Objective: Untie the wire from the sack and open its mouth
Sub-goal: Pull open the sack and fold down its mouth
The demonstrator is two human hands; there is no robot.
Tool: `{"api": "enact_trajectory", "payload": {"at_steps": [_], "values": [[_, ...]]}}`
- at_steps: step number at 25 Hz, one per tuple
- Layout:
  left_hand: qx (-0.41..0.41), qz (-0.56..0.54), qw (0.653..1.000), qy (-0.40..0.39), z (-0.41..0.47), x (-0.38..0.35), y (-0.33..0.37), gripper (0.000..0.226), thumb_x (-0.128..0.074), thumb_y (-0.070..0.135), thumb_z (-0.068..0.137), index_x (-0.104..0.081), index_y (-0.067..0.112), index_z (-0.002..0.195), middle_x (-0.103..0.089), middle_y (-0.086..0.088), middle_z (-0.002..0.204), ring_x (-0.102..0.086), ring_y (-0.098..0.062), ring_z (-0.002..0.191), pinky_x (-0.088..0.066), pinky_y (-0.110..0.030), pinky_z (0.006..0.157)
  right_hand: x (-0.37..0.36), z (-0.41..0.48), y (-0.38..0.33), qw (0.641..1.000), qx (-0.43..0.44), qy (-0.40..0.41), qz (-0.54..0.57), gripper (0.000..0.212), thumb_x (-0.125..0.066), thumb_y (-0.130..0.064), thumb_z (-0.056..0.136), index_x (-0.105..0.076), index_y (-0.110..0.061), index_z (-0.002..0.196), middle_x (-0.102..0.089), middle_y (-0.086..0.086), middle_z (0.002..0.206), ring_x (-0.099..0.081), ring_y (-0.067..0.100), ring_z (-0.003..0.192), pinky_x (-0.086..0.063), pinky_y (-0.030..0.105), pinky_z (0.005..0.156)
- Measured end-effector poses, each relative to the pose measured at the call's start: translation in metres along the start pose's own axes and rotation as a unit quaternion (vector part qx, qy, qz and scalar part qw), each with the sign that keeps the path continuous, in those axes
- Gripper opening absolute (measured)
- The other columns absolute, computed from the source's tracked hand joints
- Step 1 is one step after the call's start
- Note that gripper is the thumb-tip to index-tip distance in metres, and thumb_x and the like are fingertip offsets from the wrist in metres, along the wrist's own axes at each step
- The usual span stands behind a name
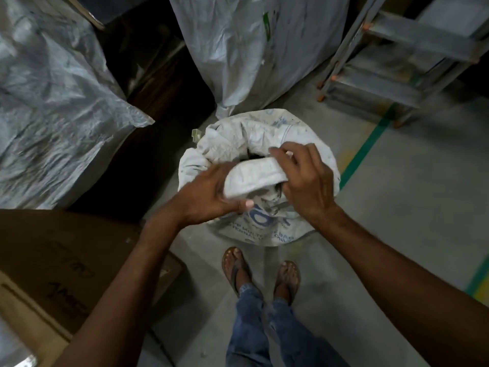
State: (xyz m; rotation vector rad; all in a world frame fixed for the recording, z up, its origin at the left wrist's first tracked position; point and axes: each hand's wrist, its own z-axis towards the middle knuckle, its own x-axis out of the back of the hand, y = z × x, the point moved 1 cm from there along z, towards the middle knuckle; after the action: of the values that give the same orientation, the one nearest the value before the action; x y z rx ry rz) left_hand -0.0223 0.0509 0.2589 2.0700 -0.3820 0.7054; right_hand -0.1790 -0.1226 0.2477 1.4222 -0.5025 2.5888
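Already slack, the sack [264,128] shows a small dark gap at its mouth between 2 gripping hands.
It stands on the concrete floor [397,221], just ahead of the person's sandalled feet [235,266]. The left hand [209,200] curls round the rolled lip [254,176] at the sack's near-left side, thumb tucked beneath. The right hand [307,186] pinches the same lip at the sack's right side. A thin grey strand [275,206] under the lip may be the wire; I cannot tell. The woven cloth looks soft, crumpled and a little slick, and the filled body probably heavy enough to stay put. The thick rolled edge seems the surest hold for drawing the 2 sides apart.
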Motion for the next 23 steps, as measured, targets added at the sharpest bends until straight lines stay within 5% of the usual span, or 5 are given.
{"api": "enact_trajectory", "payload": {"at_steps": [2, 5, 11, 16, 23], "values": [[0.022, -0.026, 0.995, -0.094, 0.008, -0.001, 0.006, 0.093, -0.063, 0.085, 0.073, -0.036, 0.042, 0.151, -0.043, 0.014, 0.156, -0.04, -0.011, 0.143, -0.035, -0.04, 0.118, 0.001, -0.017, -0.008, 1.0, 0.003, 0.019, 0.014, 0.036, -0.049, 0.009, 0.095, -0.075, -0.007, 0.116, -0.07, 0.013, 0.106, -0.064, 0.034, 0.087, -0.054, 0.04, 0.062], [-0.02, 0.197, 0.98, 0.038, 0.023, -0.015, 0.015, 0.082, -0.057, 0.084, 0.076, -0.05, 0.037, 0.143, -0.058, 0.005, 0.144, -0.055, -0.023, 0.128, -0.044, -0.043, 0.1, 0.005, -0.034, -0.017, 0.997, -0.067, -0.009, 0.021, 0.036, -0.066, 0.006, 0.086, -0.072, -0.011, 0.117, -0.064, 0.012, 0.106, -0.062, 0.03, 0.092, -0.054, 0.04, 0.065], [-0.173, 0.311, 0.913, 0.201, -0.002, -0.044, 0.015, 0.032, -0.071, 0.011, 0.085, -0.066, 0.016, 0.117, -0.068, -0.006, 0.097, -0.066, -0.029, 0.078, -0.04, -0.032, 0.048, 0.011, -0.031, 0.016, 0.853, -0.136, -0.452, 0.224, 0.091, -0.083, -0.03, 0.078, -0.036, -0.032, 0.156, -0.038, -0.006, 0.147, -0.06, 0.008, 0.102, -0.054, 0.034, 0.091], [-0.139, 0.291, 0.913, 0.25, -0.037, -0.057, 0.007, 0.034, -0.062, 0.025, 0.09, -0.059, 0.018, 0.123, -0.063, -0.006, 0.102, -0.064, -0.027, 0.08, -0.037, -0.03, 0.05, -0.008, -0.025, 0.006, 0.968, 0.047, -0.245, 0.02, 0.035, -0.084, -0.018, 0.07, -0.067, -0.014, 0.1, -0.066, 0.005, 0.099, -0.059, 0.028, 0.091, -0.042, 0.036, 0.07], [-0.018, 0.14, 0.988, 0.064, -0.023, -0.069, 0.011, 0.075, -0.07, 0.081, 0.065, -0.059, 0.03, 0.119, -0.059, 0.004, 0.123, -0.057, -0.019, 0.111, -0.048, -0.038, 0.087, 0.012, -0.071, -0.011, 0.998, 0.045, -0.041, 0.025, 0.017, -0.067, 0.001, 0.088, -0.06, -0.011, 0.077, -0.057, 0.007, 0.075, -0.057, 0.025, 0.07, -0.038, 0.034, 0.059]]}}
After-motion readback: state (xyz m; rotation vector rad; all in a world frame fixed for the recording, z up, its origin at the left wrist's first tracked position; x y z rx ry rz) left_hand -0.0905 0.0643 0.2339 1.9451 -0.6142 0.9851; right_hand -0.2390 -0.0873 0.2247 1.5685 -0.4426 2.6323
